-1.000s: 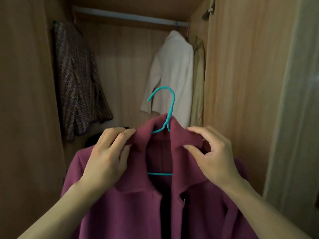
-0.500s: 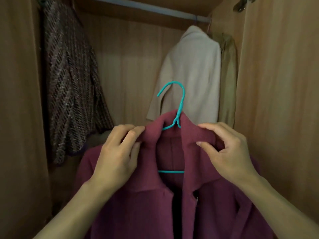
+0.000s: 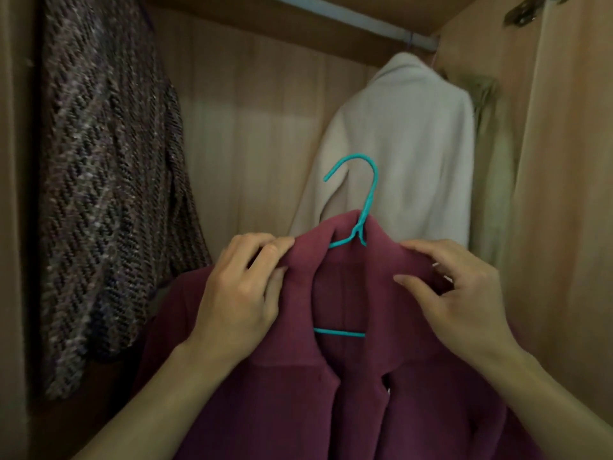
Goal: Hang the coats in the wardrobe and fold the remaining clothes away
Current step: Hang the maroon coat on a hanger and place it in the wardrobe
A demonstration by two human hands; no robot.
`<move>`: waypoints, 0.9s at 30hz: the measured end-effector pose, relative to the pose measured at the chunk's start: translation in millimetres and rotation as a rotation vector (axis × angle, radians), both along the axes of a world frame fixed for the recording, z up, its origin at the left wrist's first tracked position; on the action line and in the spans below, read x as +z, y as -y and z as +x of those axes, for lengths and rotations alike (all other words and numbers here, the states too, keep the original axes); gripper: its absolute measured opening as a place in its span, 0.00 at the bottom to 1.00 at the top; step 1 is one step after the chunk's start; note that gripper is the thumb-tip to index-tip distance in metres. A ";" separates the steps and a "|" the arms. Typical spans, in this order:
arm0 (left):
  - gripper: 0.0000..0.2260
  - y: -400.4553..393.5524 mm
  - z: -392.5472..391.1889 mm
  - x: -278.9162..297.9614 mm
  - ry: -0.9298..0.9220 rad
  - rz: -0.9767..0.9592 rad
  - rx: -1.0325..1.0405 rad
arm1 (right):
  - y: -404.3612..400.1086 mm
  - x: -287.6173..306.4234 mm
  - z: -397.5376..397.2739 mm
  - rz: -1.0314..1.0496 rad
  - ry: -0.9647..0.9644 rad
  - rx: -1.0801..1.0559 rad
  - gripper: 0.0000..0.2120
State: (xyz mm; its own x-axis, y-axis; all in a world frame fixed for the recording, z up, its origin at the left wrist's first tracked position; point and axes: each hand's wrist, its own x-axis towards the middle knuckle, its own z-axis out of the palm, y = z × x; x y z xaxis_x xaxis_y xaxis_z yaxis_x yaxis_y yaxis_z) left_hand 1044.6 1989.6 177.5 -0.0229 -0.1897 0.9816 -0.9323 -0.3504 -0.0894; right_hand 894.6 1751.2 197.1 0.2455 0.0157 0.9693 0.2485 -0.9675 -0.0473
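A maroon coat (image 3: 348, 393) hangs on a teal wire hanger (image 3: 361, 207) that I hold up inside the wardrobe. My left hand (image 3: 238, 293) pinches the coat's left collar and shoulder. My right hand (image 3: 457, 293) grips the right collar. The hanger's hook stands free, well below the metal rail (image 3: 348, 18) that crosses the top of the wardrobe.
A dark tweed knit garment (image 3: 102, 194) hangs at the left. A cream coat (image 3: 408, 144) and an olive garment (image 3: 491, 167) hang at the right on the rail. Wooden side walls (image 3: 564, 194) close in both sides; the back panel (image 3: 252, 144) shows between the hung clothes.
The coat and both hands have moved deeper into the wardrobe and slightly right; the hanging garments now look closer. Both hands keep their hold on the collar.
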 end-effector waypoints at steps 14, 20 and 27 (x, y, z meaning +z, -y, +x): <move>0.13 60.8 83.5 65.6 0.152 -0.053 0.186 | 66.9 63.8 107.4 -0.025 0.153 0.096 0.16; 0.12 89.5 134.4 114.8 0.210 -0.125 0.216 | 89.1 119.2 149.4 -0.082 0.216 0.080 0.16; 0.12 117.5 189.8 159.7 0.250 -0.164 0.105 | 98.7 167.0 178.9 -0.173 0.260 -0.093 0.15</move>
State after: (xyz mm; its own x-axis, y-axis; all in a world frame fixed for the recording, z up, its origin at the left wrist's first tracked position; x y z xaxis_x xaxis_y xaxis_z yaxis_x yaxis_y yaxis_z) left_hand 1234.5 1872.1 337.2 -0.2564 -0.0437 0.9656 -0.8464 -0.4723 -0.2461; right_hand 1073.5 1652.4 364.1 -0.0023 0.1747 0.9846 0.1412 -0.9747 0.1733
